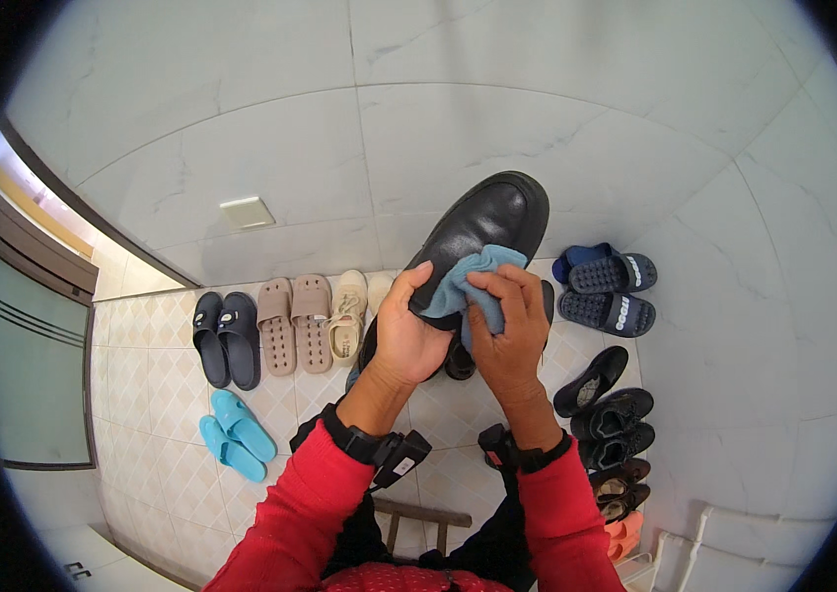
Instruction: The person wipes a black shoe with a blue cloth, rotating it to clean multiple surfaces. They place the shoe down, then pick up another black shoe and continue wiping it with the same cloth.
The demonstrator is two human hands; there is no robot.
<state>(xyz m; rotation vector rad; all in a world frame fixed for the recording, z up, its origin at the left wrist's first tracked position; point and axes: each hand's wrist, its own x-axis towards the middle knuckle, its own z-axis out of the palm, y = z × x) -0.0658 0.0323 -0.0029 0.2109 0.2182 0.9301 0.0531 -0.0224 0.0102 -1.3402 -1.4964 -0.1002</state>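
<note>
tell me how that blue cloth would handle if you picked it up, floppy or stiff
Probably floppy: the soft blue cloth bunches and folds under the right hand against the glossy black leather shoe. Likely light, since fingers alone pin it. It looks unlikely to slip.

black shoe point(485, 229) | blue cloth point(468, 281) | red sleeves point(312, 498) | turquoise slippers point(233, 434) | beige patterned floor tiles point(147, 385)

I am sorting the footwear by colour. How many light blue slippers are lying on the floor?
2. Both light blue slippers lie side by side on the tiled floor at the lower left, one nearer the dark slippers, the other just below it. No others show.
</note>
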